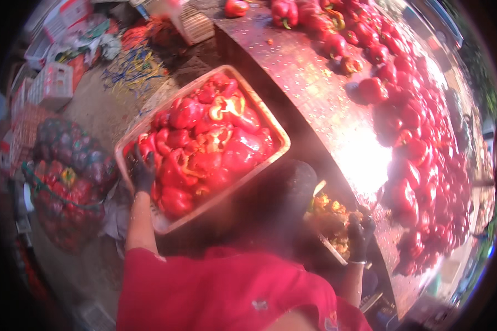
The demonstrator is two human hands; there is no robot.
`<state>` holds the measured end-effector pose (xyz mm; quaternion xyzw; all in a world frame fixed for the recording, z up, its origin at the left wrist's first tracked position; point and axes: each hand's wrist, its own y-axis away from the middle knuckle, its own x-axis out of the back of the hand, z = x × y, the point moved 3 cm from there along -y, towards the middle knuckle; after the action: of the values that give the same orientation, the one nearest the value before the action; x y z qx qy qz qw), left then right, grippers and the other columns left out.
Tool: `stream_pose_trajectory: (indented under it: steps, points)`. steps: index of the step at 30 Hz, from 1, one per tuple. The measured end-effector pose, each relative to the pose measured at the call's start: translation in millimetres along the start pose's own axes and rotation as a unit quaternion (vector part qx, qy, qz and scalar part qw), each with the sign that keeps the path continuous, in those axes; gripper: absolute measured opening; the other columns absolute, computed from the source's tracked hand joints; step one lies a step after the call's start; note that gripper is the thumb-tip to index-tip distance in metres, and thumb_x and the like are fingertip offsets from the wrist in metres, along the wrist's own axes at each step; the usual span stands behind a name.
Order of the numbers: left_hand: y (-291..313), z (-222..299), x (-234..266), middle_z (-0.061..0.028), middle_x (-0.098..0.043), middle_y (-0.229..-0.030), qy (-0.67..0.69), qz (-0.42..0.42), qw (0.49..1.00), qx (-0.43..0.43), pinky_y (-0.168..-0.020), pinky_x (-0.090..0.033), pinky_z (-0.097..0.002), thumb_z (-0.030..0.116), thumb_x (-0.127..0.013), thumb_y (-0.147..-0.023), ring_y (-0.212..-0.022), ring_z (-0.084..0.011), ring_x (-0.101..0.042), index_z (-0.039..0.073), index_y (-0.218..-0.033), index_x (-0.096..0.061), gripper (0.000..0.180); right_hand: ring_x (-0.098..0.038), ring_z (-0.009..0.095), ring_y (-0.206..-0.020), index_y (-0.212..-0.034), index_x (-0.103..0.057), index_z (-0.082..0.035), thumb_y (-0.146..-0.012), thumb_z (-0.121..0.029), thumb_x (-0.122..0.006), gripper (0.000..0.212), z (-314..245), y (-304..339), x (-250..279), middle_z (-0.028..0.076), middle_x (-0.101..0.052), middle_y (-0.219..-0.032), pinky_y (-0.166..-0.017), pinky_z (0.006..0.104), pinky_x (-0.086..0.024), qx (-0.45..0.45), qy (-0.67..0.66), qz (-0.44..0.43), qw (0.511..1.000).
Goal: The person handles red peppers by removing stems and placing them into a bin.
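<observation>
1. At the near edge of the wet, reddish metal surface (303,83), a shallow rectangular plastic crate (149,124) stood heaped with halved red bell peppers (204,146).
2. The left hand (143,172), in a dark glove, was closed over the crate's near-left rim, its fingers curled among the pepper pieces there.
3. The right hand (360,231), also in a dark glove, was down by the surface's near edge, beside a smaller tray of yellowish pepper cores and trimmings (330,220). It looked curled shut, perhaps around a small tool, but the glare and blur left me unable to tell.
4. A long heap of whole red bell peppers (419,132) ran along the far and right side of the surface, well apart from the crate.
5. On the floor to the left lay net sacks of red and green peppers (66,176), with white plastic crates (52,83) beyond them.
</observation>
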<state>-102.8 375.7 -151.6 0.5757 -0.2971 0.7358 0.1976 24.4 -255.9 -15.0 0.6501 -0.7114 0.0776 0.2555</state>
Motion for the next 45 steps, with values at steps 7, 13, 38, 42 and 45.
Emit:
stream_pose_trajectory:
  steps: [7,13,38,42,45]
  points:
    - [-38,-37,-33,-0.0257,-0.042,-0.123,-0.128,0.014,0.991,-0.028,-0.094,-0.036,-0.0492,0.034,-0.046,-0.088,-0.109,-0.0423,-0.044,0.003,-0.127,-0.036,0.051,-0.059,0.025,-0.089,-0.11,-0.052,0.003,-0.07,-0.031,-0.074,0.057,-3,3,32,0.02,-0.058,-0.1,-0.077,0.0313,-0.046,0.11,0.162,0.071,0.978]
    - [-48,248,63,-0.0248,-0.041,-0.125,0.252,0.104,0.912,-0.305,-0.098,-0.034,-0.0444,0.015,-0.061,-0.079,-0.117,-0.041,-0.039,-0.002,-0.126,-0.036,0.055,-0.05,0.013,-0.055,-0.1,-0.057,0.0,-0.072,-0.022,-0.072,0.038,19,-5,45,0.008,-0.054,-0.063,-0.055,0.0283,-0.043,0.093,0.09,0.124,0.984]
    - [185,565,88,-0.0103,-0.05,-0.112,0.542,-0.559,0.518,-0.353,-0.088,-0.043,-0.0336,0.025,-0.08,-0.06,-0.102,-0.0193,-0.051,0.002,-0.122,-0.04,0.078,-0.046,0.007,-0.063,-0.101,-0.051,-0.003,-0.085,-0.014,-0.057,0.021,25,17,41,0.0,-0.047,-0.07,-0.057,0.0247,-0.04,-0.032,-0.324,0.088,0.941]
    - [207,541,111,-0.0125,-0.051,-0.107,0.513,-0.5,0.595,-0.365,-0.085,-0.044,-0.0352,0.026,-0.078,-0.064,-0.098,-0.0208,-0.052,0.001,-0.118,-0.038,0.072,-0.051,0.013,-0.067,-0.092,-0.051,-0.001,-0.085,-0.016,-0.056,0.018,4,24,35,0.007,-0.055,-0.072,-0.061,0.0293,-0.042,0.103,-0.124,0.123,0.979]
    - [200,536,104,-0.0134,-0.052,-0.105,0.472,-0.328,0.624,-0.53,-0.082,-0.045,-0.0356,0.027,-0.076,-0.068,-0.096,-0.0202,-0.052,0.002,-0.112,-0.039,0.063,-0.044,0.004,-0.066,-0.087,-0.052,-0.005,-0.087,-0.017,-0.052,0.012,10,3,23,-0.002,-0.047,-0.075,-0.048,0.0209,-0.034,0.104,-0.141,0.056,0.983]
